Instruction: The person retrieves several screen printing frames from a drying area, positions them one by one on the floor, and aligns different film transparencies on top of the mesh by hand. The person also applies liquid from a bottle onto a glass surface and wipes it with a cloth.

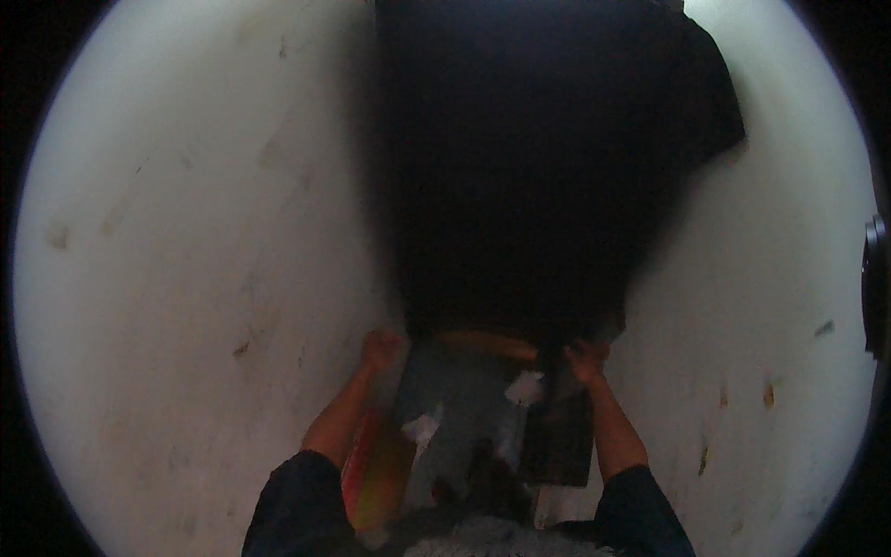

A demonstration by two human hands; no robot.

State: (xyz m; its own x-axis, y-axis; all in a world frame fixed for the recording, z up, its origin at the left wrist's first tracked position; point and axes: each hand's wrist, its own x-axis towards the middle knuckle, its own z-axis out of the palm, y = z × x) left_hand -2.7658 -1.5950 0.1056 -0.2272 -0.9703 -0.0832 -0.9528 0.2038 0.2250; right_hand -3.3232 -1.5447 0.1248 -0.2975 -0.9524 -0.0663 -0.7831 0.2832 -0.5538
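A large black T-shirt point(520, 176) is spread away from me over a pale board, with its hem nearest me and one sleeve sticking out at the far right. Its left edge is smeared by motion. My left hand point(380, 350) is closed at the hem's left corner. At the right corner, my right hand point(587, 359) has its fingers bent onto the cloth's edge. Dim light hides the exact grip of both hands.
The white, stained board point(204, 232) reaches out on both sides. Below the hem are a curved orange-brown edge point(487, 345), a red and yellow box point(380, 473), a dark panel point(560, 446) and pale scraps point(525, 388). A dark round object point(872, 288) stands at far right.
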